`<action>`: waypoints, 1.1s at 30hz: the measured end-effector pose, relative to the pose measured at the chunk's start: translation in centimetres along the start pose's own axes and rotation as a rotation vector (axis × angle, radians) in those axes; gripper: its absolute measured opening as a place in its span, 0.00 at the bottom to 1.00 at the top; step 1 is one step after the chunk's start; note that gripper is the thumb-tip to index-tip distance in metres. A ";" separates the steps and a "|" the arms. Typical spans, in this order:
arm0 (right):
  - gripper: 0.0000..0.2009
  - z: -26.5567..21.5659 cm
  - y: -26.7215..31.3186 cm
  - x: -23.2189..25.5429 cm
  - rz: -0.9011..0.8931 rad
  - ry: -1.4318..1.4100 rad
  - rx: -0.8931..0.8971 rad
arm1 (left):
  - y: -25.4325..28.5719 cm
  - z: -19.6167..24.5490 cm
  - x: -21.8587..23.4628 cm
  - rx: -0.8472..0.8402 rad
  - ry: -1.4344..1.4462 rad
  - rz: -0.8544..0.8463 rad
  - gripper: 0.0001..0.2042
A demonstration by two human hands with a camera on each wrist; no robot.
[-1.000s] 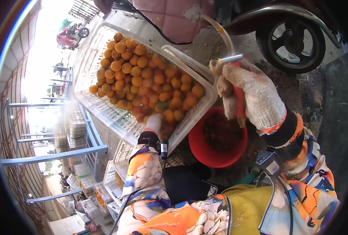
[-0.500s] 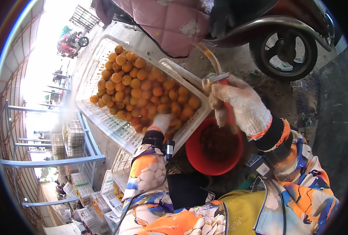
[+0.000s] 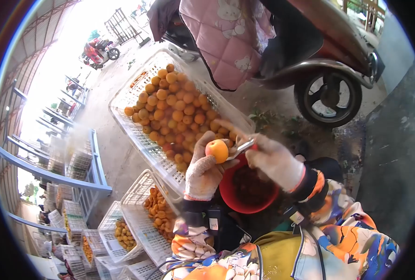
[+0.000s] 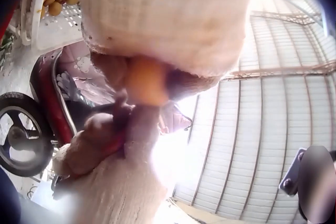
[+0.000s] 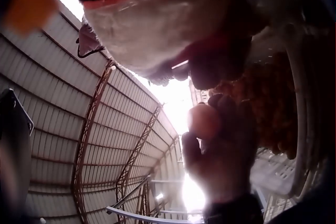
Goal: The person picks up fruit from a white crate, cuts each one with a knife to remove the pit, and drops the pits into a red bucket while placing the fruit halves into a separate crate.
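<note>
My gloved left hand (image 3: 203, 176) holds a single apricot (image 3: 217, 151) between thumb and fingers, raised over the near corner of a white crate (image 3: 124, 125) of apricots (image 3: 172, 105). Close on its right, my gloved right hand (image 3: 275, 161) grips the red handle of a curved, sickle-like knife (image 3: 246, 145). The knife's silver collar is right by the fruit, and its blade is blurred. In the left wrist view the apricot (image 4: 148, 82) shows between the two gloves. Below the hands stands a red bucket (image 3: 226, 198) with dark contents.
A second white crate (image 3: 135, 196) with orange fruit pieces (image 3: 160, 214) stands at the near left, beside another holding yellow-orange fruit (image 3: 124, 234). A scooter (image 3: 305, 74) with a pink quilted cover (image 3: 217, 44) is parked beyond. Blue metal frames (image 3: 53, 172) run along the left.
My left hand has come up out of the apricots in the crate with one apricot. My right hand has brought the knife down and left, close to it. The head view has shifted.
</note>
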State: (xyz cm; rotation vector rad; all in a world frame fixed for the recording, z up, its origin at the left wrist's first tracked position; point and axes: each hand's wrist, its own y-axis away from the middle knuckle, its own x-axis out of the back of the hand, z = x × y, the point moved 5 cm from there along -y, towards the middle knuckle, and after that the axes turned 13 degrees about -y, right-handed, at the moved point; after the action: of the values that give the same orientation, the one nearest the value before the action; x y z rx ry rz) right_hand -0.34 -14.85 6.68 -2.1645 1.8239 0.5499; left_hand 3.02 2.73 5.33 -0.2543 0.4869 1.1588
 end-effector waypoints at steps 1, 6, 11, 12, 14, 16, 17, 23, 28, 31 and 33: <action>0.12 -0.3 1.2 -1.0 0.009 0.103 0.042 | 0.8 0.0 -0.5 0.002 0.040 -0.039 0.33; 0.07 -3.2 4.6 -5.2 0.046 0.570 0.095 | 4.0 0.5 -1.1 -0.137 0.034 -0.018 0.35; 0.08 -4.6 5.8 -8.2 0.113 0.723 0.236 | 5.6 1.6 -1.9 -0.132 0.057 -0.057 0.34; 0.08 -4.3 5.7 -8.3 0.119 0.736 0.238 | 5.7 1.7 -2.1 -0.134 0.037 -0.059 0.35; 0.09 -3.7 5.4 -8.3 0.140 0.811 0.310 | 5.9 1.6 -2.6 -0.148 0.067 -0.067 0.34; 0.09 -3.9 5.7 -8.7 0.159 0.847 0.326 | 6.1 1.5 -2.5 -0.155 0.092 -0.068 0.33; 0.10 -4.0 5.8 -8.9 0.176 0.876 0.343 | 6.3 1.4 -2.6 -0.145 0.141 -0.116 0.33; 0.10 -3.3 5.8 -8.5 0.165 1.064 0.355 | 6.0 0.9 -2.8 -0.160 0.132 -0.092 0.31; 0.11 -1.3 6.0 -6.3 0.151 1.109 0.300 | 5.3 0.8 -2.6 -0.295 -0.168 -0.058 0.30; 0.11 -0.6 6.0 -5.7 0.137 1.030 0.241 | 5.5 0.8 -2.9 -0.285 -0.266 -0.027 0.28; 0.11 -0.2 6.1 -5.2 0.121 0.961 0.239 | 5.7 0.7 -3.4 -0.271 -0.134 0.007 0.28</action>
State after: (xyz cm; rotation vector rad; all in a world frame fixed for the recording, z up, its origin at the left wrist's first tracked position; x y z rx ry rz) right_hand -7.02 -11.40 9.42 -2.3191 2.2693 -0.8117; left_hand -3.07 2.49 7.96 -0.4057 0.2121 1.2393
